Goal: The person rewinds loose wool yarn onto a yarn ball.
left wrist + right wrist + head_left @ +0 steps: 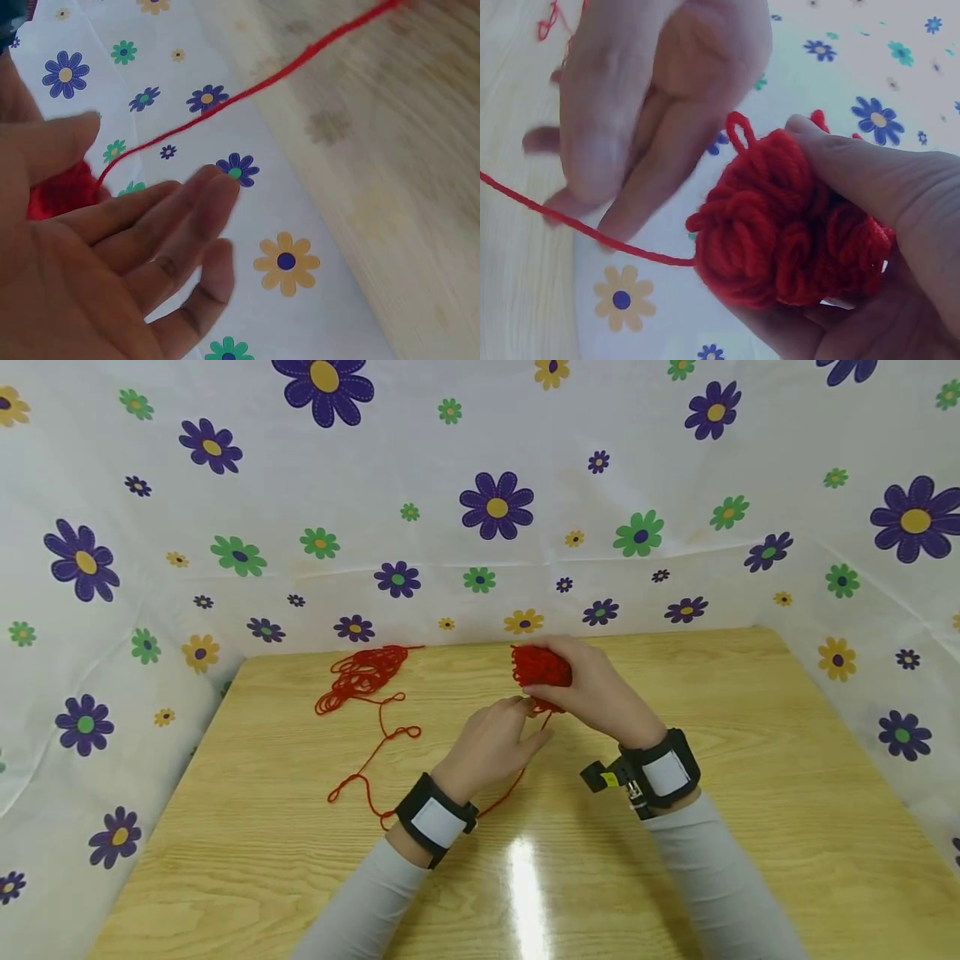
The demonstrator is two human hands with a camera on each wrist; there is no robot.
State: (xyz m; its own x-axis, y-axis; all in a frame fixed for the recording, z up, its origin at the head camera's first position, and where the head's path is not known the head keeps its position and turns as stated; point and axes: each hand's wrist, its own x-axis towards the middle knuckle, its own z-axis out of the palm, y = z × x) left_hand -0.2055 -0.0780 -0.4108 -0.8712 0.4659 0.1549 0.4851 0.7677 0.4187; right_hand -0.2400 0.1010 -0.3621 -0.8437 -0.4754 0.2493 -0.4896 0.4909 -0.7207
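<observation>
A bundle of wound red yarn (542, 668) is gripped by my right hand (603, 693) above the far part of the table. In the right wrist view, thumb and fingers curl round this ball of yarn (757, 232), and small loops stick out of it. My left hand (487, 743) is just below and left of the bundle. Its fingers look loosely extended in the left wrist view, with nothing pinched between thumb and fingers. From the bundle a single yarn strand (262, 82) runs out past the left hand, down toward the left wrist.
A loose heap of red yarn (367, 672) lies at the table's far left. From it a looped, kinked strand (382, 743) trails over the wooden table (262, 860) toward the left wrist. A flower-patterned white cloth (420, 452) hangs behind and at both sides.
</observation>
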